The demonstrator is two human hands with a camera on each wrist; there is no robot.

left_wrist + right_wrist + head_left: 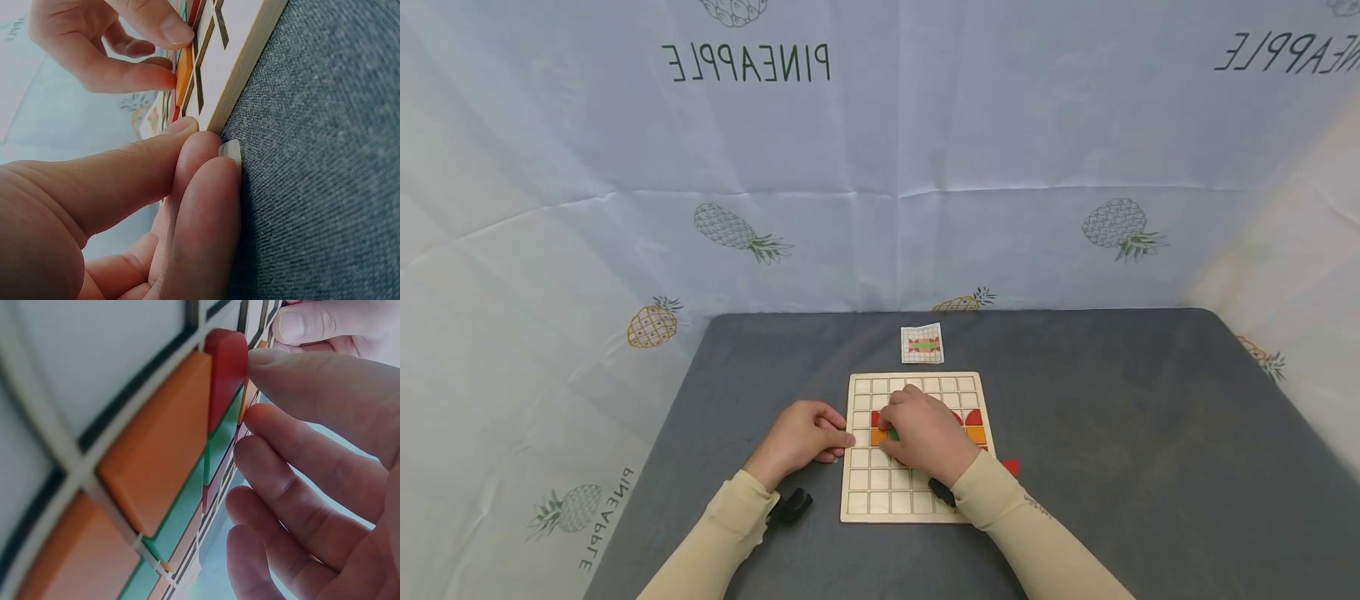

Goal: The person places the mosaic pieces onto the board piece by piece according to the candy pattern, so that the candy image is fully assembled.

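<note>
A pale wooden grid board [859, 500] lies on the dark table, with red, orange and green flat pieces in its middle rows. My left hand [805, 437] pinches the board's left edge, thumb on top and fingertips against the side. Over the coloured rows, my right hand [925, 429] has its thumb and index finger apart, touching the set pieces. In the right wrist view the thumb touches a red piece [226, 378] with a rounded end, beside an orange piece [162, 444] and a green strip [178, 506]. The hand hides part of the pattern in the head view.
A small printed card [922, 325] with a coloured grid pattern lies beyond the board. Red pieces [1011, 467] sit off the board's right edge, partly behind my right wrist. A pineapple-printed cloth [895, 250] hangs behind the table [1150, 458].
</note>
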